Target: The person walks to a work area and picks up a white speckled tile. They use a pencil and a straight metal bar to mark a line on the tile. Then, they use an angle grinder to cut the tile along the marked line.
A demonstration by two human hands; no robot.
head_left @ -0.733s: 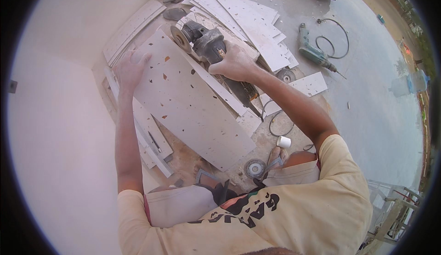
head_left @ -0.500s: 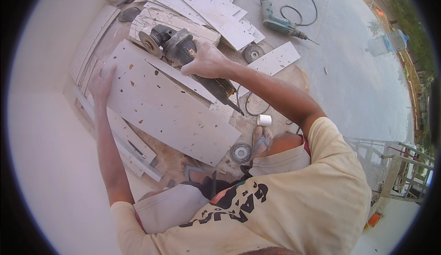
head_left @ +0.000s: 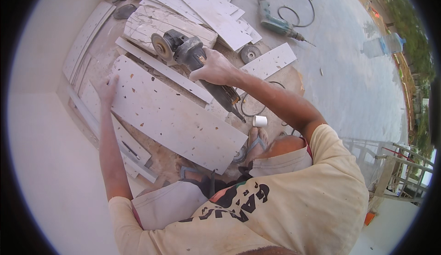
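My right hand [head_left: 215, 69] is closed around the body of a dark angle grinder [head_left: 189, 53]. The grinder's round disc [head_left: 162, 47] points to the far left, raised above the pieces on the floor. A long white terrazzo tile [head_left: 177, 117] with dark and brown flecks lies slantwise before me, its near end close to my feet. My left hand [head_left: 107, 88] grips the tile's far left end at the edge, fingertips on its top and the thumb side partly hidden. Just beyond the tile lies a narrow white strip [head_left: 165, 71], apart from it.
A dusty block [head_left: 151, 27] and stacked white tiles [head_left: 206, 7] lie at the far side. A corded green drill [head_left: 278, 25] rests at the far right. Nearby are a grinding disc [head_left: 250, 53], a white cylinder [head_left: 259, 121] and long offcuts [head_left: 89, 43] along the left wall.
The speckled tile has slid nearer and to the right, now partly covering a disc by my foot. My left hand moved with it. The grinder shifted right, away from the narrow strip.
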